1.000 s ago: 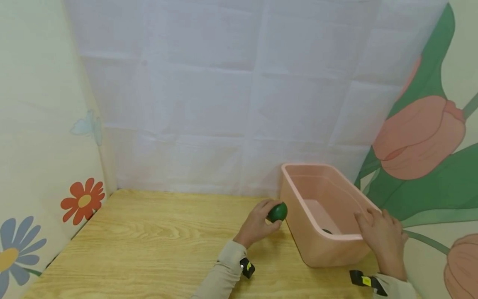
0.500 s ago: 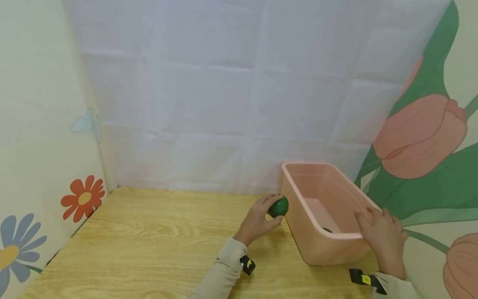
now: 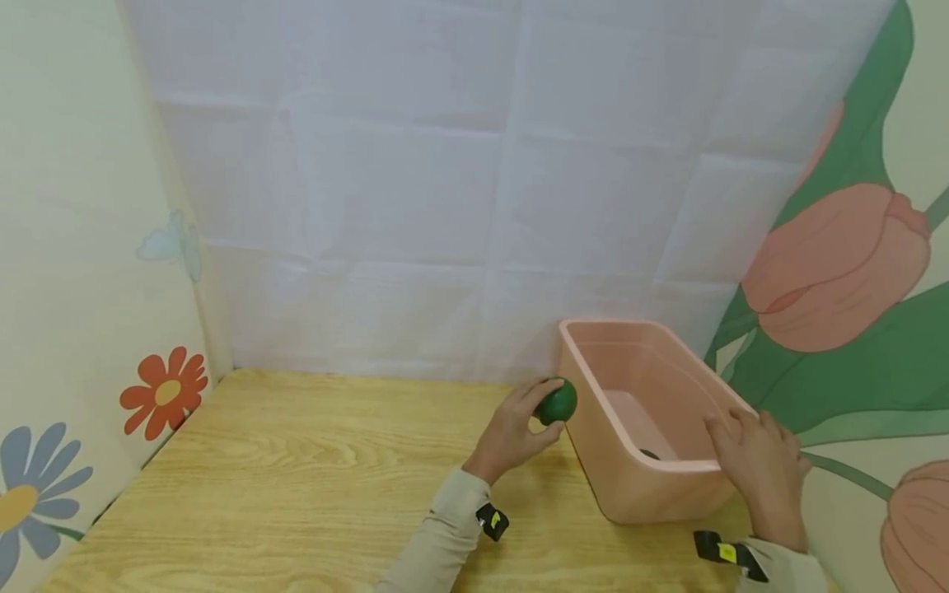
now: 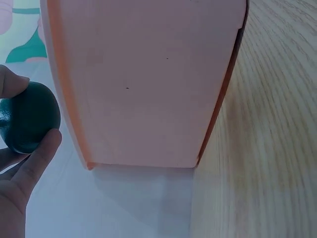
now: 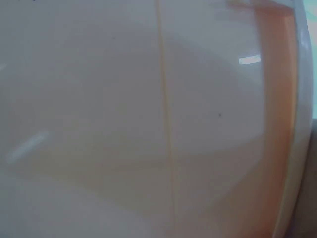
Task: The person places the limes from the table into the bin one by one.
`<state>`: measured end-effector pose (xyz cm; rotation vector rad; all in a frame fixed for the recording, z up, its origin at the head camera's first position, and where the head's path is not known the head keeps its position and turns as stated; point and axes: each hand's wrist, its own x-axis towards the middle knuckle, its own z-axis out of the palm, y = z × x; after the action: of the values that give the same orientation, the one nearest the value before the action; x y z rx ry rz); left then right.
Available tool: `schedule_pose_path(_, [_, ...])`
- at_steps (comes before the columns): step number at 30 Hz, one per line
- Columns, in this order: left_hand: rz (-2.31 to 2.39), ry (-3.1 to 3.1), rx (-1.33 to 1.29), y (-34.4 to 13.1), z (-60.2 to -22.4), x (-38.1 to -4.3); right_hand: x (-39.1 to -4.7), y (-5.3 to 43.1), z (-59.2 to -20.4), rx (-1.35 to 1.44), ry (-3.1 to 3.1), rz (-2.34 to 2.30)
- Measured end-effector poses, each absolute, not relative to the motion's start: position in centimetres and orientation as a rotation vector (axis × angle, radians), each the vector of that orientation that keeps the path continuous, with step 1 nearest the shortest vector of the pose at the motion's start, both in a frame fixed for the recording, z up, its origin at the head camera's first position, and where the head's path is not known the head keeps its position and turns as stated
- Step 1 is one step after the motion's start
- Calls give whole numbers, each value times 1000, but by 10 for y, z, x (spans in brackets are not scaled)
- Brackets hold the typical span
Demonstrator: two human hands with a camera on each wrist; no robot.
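My left hand [image 3: 513,430] pinches a smooth, dark green, rounded thing [image 3: 558,402] between thumb and fingers, just left of a deep pink plastic bin [image 3: 604,478]. In the left wrist view the green thing [image 4: 33,116] is beside the bin's rim, its far side partly hidden by the fingers. My right hand [image 3: 764,473] grips the bin's near right corner, its fingers over the rim. A small dark thing [image 3: 649,454] shows inside the bin, mostly hidden behind the near wall. The right wrist view is filled by the bin's outer wall [image 5: 124,114].
The bin stands at the right end of a wood-grain table [image 3: 319,478]. Behind it hangs a creased white sheet [image 3: 385,189]. Walls painted with flowers close in the left and right sides.
My left hand has lifted the green thing a little and moved it slightly right along the bin's side. The right hand keeps its place on the rim.
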<state>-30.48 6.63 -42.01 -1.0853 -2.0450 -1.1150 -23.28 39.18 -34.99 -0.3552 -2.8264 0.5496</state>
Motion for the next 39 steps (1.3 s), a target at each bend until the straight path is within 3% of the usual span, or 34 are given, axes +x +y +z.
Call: schedule_pose_path(39, [-1043,-1912,-1149,79,-409,-298,-232,390,-349,-359,-2837,552])
